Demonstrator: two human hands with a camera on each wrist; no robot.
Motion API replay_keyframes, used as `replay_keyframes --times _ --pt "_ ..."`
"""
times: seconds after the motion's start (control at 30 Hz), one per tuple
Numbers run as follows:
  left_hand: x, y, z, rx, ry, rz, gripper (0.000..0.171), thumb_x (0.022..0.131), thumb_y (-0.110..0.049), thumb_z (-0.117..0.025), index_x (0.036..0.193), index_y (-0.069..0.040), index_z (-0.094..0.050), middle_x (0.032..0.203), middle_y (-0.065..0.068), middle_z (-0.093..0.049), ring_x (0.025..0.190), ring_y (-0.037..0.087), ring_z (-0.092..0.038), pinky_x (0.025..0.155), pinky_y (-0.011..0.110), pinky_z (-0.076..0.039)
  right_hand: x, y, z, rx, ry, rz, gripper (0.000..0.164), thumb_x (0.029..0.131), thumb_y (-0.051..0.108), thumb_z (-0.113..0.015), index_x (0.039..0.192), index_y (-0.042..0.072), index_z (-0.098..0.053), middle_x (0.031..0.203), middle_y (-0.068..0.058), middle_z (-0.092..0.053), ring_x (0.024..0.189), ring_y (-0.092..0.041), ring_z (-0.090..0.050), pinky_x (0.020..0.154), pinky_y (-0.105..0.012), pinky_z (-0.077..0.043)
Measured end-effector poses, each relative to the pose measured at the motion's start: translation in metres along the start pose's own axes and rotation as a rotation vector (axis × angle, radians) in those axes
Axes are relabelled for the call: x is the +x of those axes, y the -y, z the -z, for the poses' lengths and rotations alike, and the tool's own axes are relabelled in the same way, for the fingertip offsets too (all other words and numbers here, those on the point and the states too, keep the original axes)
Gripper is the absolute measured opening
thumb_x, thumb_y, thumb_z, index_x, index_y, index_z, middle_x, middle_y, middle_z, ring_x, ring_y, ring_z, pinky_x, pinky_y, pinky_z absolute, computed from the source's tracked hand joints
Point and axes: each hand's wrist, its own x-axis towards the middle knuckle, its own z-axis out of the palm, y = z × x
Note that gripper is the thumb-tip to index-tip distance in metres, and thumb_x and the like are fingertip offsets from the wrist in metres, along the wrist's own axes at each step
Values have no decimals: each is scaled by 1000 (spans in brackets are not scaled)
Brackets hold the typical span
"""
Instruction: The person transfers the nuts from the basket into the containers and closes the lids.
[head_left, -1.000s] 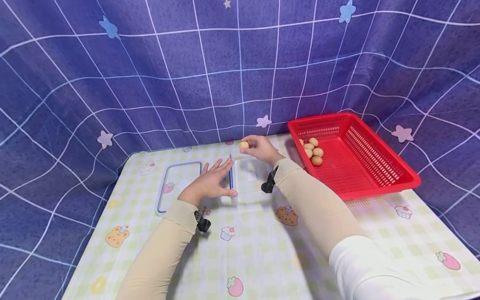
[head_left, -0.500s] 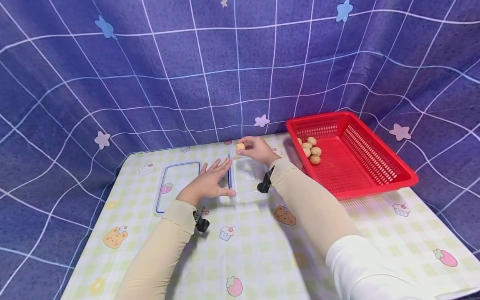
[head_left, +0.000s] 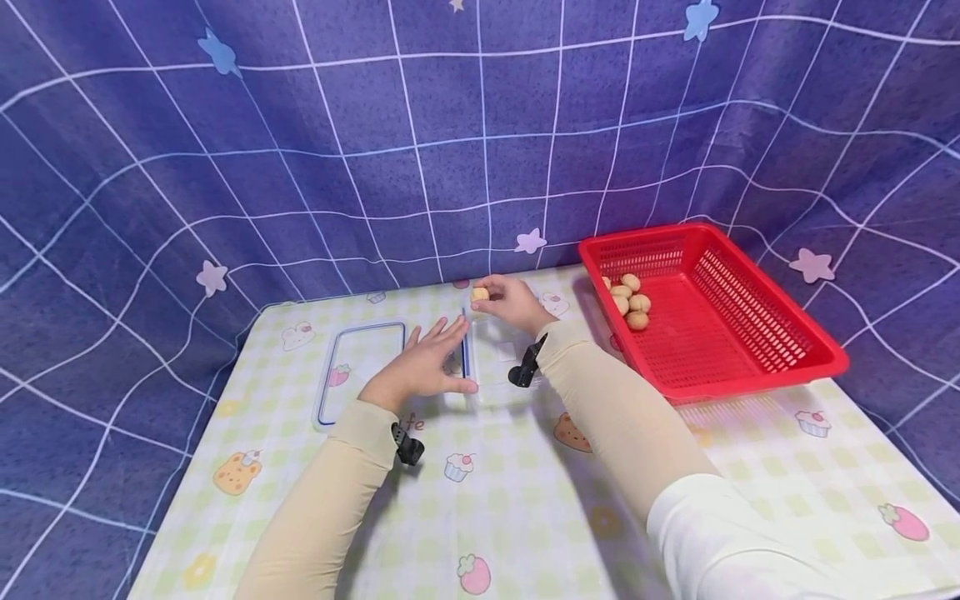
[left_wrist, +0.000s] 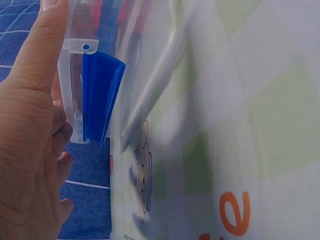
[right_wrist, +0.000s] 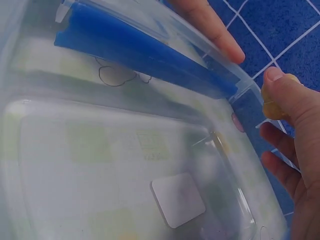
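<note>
My right hand (head_left: 517, 304) pinches a small, round, tan, walnut-like piece (head_left: 480, 293) between thumb and fingers. It hangs near the far left corner of a clear plastic box (head_left: 498, 387). In the right wrist view, the piece (right_wrist: 275, 102) shows lumpy and yellowish beside the box's rim. My left hand (head_left: 423, 362) lies along the box's left side with fingers spread and straight. A blue latch flap (left_wrist: 101, 97) hangs from that side, close to the hand. Inside the box, a white square (right_wrist: 178, 200) with rounded corners lies at the bottom.
A red perforated basket (head_left: 738, 342) stands at the right, with several similar tan pieces (head_left: 638, 320) at its left side. Left of the box lies a clear lid with a blue seal (head_left: 367, 327). A blue curtain (head_left: 375, 192) rises behind the table (head_left: 330, 500).
My right hand has shifted slightly left with the tan piece, toward the box's far left corner. The left hand stays at the box's side.
</note>
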Motion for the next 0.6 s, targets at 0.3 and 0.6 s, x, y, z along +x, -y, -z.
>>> replay_keyframes --times 0.3,0.6 --pt "-1 1 1 5 -6 2 115 79 -70 -71 164 -18 -12 170 1 -10 156 30 -3 121 63 3 1 2 -1 -36 17 -13 36 92 14 -76 123 -1 -66 110 -16 -73 102 -26 -69 94 -34 -54" --pt "1 2 -3 0 2 1 114 81 -68 -72 164 -18 -12 170 0 -9 156 27 0 121 61 5 5 -2 0 22 -34 -7 36 90 14 -78 122 0 -68 109 -15 -73 100 -25 -68 93 -33 -54"
